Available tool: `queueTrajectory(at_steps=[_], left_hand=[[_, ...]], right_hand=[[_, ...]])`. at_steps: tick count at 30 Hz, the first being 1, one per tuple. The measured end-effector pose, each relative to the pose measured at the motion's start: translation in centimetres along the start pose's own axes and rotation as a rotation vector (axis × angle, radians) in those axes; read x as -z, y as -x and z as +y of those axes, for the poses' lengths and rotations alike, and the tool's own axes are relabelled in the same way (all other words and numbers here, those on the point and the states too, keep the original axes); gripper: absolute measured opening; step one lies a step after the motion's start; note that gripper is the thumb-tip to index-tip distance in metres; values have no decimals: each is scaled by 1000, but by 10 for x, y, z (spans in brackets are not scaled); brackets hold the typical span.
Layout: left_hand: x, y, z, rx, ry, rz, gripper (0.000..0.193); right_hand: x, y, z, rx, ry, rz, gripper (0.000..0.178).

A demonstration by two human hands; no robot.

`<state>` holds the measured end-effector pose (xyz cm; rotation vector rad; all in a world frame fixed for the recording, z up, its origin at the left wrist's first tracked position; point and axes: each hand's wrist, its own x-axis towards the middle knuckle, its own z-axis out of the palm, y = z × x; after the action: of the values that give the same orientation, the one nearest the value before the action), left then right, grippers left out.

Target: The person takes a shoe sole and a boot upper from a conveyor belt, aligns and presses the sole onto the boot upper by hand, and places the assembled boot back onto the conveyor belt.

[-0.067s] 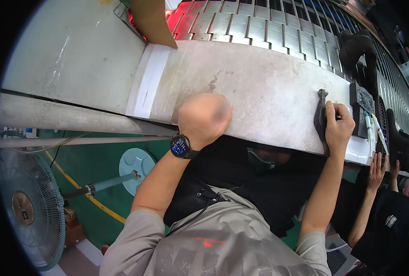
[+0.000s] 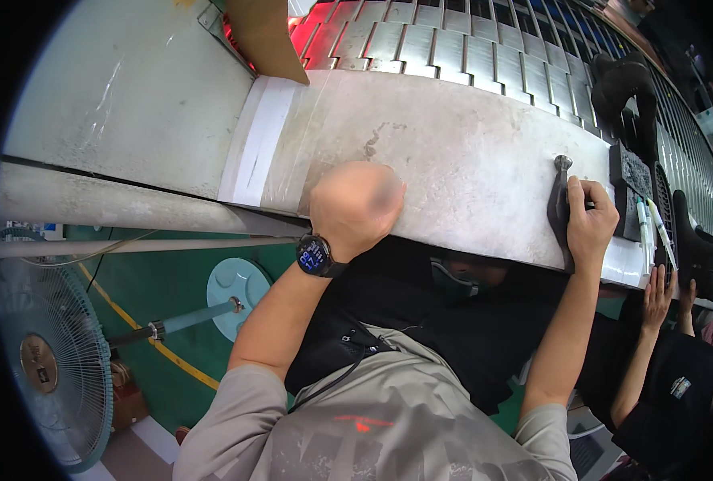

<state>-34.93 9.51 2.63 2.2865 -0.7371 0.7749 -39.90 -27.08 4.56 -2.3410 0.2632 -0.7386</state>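
Observation:
My left hand point(image 2: 355, 204), with a dark watch point(image 2: 315, 255) at its wrist, rests on the pale worktop point(image 2: 461, 172). Its fingers are curled into a fist; a blurred patch covers part of it, so anything inside is hidden. A dark, hammer-like tool point(image 2: 559, 207) with a round metal head lies on the worktop to the right. Close against its right side, my right hand point(image 2: 591, 215) rests with the thumb along the tool's edge and the other fingers curled. I see nothing inside that hand.
Beyond the worktop runs a slatted metal conveyor point(image 2: 453, 48). At right are a dark rough block point(image 2: 633, 180), several pens point(image 2: 653, 228), black boots point(image 2: 625, 84) and a co-worker's hand point(image 2: 658, 297). A brown board point(image 2: 268, 36) stands at back left; a fan point(image 2: 48, 361) is lower left.

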Motion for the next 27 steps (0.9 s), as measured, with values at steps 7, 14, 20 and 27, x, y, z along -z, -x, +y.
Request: queueTrajectory(at_steps=[7,14,20,27], left_hand=[[0,-1,0,2,4,7,15],[0,-1,1,18,4,-20,15],[6,-3,2,4,-14,-7,15],[1,-6,1,-2,-9,-10,16]], right_hand=[[-2,-1,1,34,-2,16,24],[-2,1,1,-5,-16,4,24],[3,-4,-5,44,34,11,22],[-3,-9,3,18,-21,23,21]])
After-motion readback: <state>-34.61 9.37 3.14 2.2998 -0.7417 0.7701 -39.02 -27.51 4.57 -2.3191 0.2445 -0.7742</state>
